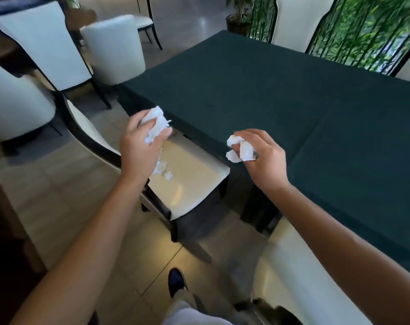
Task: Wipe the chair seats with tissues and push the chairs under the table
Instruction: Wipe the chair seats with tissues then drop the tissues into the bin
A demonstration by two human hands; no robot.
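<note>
Two hands, two crumpled white tissues, above one cream-cushioned dark-framed chair (187, 174).
Left hand (140, 146) grips one wad (155, 124), right hand (262, 156) pinches another (240, 150); small scraps (164, 171) lie on the seat beside the dark green-clothed table (269, 95).

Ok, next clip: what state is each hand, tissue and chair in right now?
Left hand: grips a crumpled tissue wad above the chair seat.
Right hand: pinches a second crumpled tissue by the table edge.
Near chair: seat only partly under the green-clothed table; small tissue scraps lie on it.
Second chair: white, lower right, by the table.
</note>
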